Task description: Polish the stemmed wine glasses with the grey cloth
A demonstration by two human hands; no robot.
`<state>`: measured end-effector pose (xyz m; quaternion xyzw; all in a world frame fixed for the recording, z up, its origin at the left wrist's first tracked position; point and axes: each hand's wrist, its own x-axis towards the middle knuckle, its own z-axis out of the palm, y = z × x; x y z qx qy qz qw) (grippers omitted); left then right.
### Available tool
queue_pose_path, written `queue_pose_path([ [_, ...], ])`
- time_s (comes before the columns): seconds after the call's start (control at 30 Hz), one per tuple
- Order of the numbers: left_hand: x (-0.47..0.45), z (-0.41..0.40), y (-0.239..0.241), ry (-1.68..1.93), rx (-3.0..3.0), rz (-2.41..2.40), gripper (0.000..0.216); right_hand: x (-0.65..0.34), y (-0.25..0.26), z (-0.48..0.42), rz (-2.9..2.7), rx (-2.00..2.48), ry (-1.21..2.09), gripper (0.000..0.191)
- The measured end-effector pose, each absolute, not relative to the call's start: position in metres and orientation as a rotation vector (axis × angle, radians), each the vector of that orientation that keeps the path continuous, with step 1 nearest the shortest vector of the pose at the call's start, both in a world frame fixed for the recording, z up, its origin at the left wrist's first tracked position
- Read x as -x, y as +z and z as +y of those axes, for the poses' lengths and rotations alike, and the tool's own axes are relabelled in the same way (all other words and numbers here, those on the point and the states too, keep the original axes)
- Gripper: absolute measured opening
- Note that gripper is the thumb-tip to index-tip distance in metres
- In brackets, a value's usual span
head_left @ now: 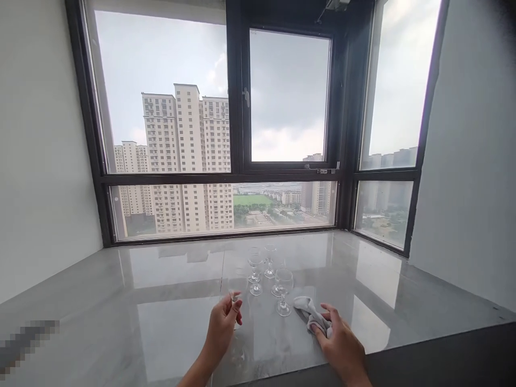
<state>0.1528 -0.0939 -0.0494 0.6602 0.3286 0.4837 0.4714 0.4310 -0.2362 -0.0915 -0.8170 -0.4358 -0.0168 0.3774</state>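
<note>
My left hand [223,318] is closed around the stem of a small clear wine glass [237,280], its bowl pointing up above my fingers. The glass is faint against the shiny surface, and my fingers hide part of its stem. A crumpled grey-white cloth [307,307] is gripped in my right hand [341,339], with one end draping out to the left. Between and beyond my hands, several stemmed glasses stand upright in a group; the nearest is a clear wine glass [284,280], just left of the cloth. Some glasses behind it overlap.
The glossy grey sill [169,322] reflects the windows, and its front edge [427,338] runs along the lower right. Dark window frames [237,177] rise behind the glasses. A white wall [44,150] borders the left side, another wall [467,161] the right.
</note>
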Motion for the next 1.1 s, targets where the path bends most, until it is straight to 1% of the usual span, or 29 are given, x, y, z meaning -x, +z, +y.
queue_pose_path([
  [0.1,-0.155,-0.1,-0.059,1.194,-1.438,0.737,0.061,-0.428,-0.099,-0.239,-1.11,2.016,-0.051,0.039],
  [0.2,-0.154,-0.104,-0.061,1.175,-1.38,0.7,0.06,-0.401,-0.104,-0.238,-1.202,1.831,-0.125,0.039],
  [0.27,-0.154,-0.107,-0.059,1.183,-1.442,0.715,0.057,-0.371,-0.101,-0.233,-1.344,1.674,-0.217,0.043],
  [0.4,-0.154,-0.113,-0.056,1.169,-1.633,0.767,0.045,-0.309,-0.071,-0.214,-1.629,1.457,-0.346,0.062],
  [0.47,-0.154,-0.115,-0.057,1.181,-1.706,0.781,0.041,-0.288,-0.05,-0.204,-1.702,1.42,-0.401,0.067],
  [0.6,-0.154,-0.117,-0.063,1.246,-1.911,0.896,0.031,-0.277,-0.013,-0.19,-1.721,1.456,-0.497,0.062],
  [0.73,-0.156,-0.118,-0.067,1.288,-2.024,0.974,0.022,-0.295,0.017,-0.187,-1.655,1.535,-0.566,0.06],
  [0.8,-0.156,-0.12,-0.066,1.294,-2.034,0.942,0.023,-0.307,0.025,-0.189,-1.565,1.571,-0.543,0.058],
  [0.87,-0.156,-0.122,-0.065,1.292,-2.008,0.926,0.03,-0.319,0.026,-0.191,-1.472,1.6,-0.484,0.052],
  [1.0,-0.155,-0.121,-0.066,1.231,-1.858,0.927,0.053,-0.33,0.007,-0.193,-1.317,1.632,-0.335,0.042],
  [1.1,-0.154,-0.117,-0.067,1.164,-1.783,0.849,0.055,-0.327,-0.009,-0.191,-1.181,1.588,-0.17,0.042],
])
